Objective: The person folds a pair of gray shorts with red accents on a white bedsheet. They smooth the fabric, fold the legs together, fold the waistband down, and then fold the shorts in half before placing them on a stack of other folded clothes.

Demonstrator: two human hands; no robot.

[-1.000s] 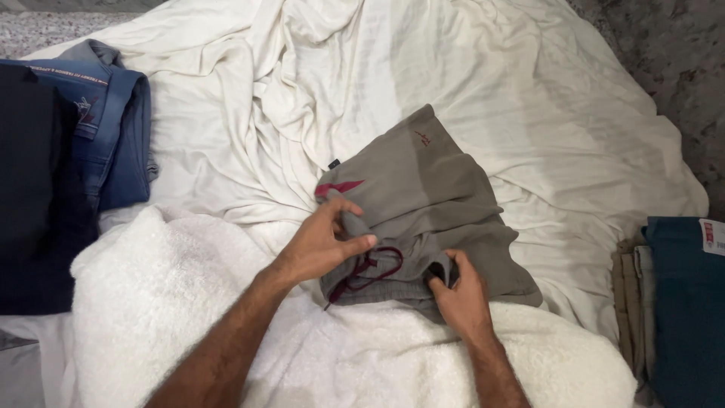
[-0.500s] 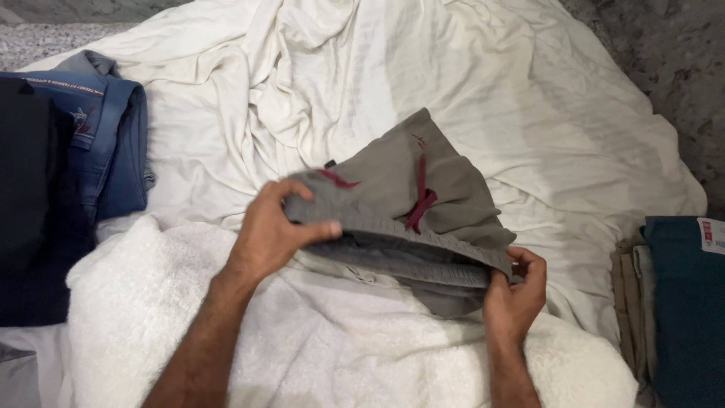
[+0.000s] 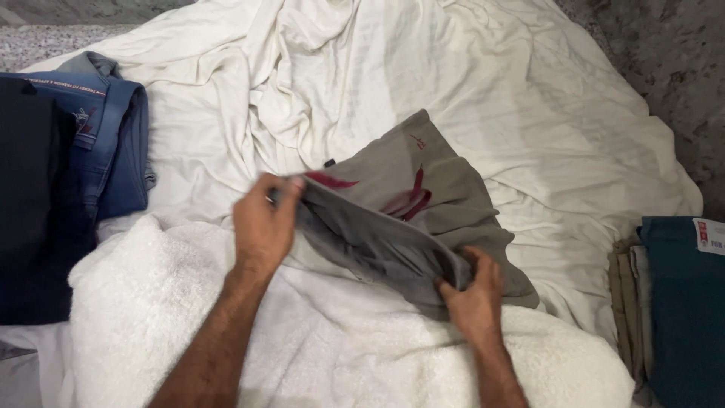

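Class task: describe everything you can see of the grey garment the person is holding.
The grey garment looks like soft woven cloth with dark red markings. It is partly folded and lies on a rumpled white sheet, its near edge by a fluffy white towel. The left hand grips one end of the raised fold, the right hand the other.

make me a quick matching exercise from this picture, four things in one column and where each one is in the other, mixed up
Things:
1. grey shorts
2. blue jeans
3. teal folded garment
4. fluffy white towel

Places:
A. far right edge, beside a khaki garment
B. near the bottom of the picture, under the forearms
C. middle, held by the left hand and the right hand
D. left side, next to a dark garment

Pairs: 1-C, 2-D, 3-A, 4-B
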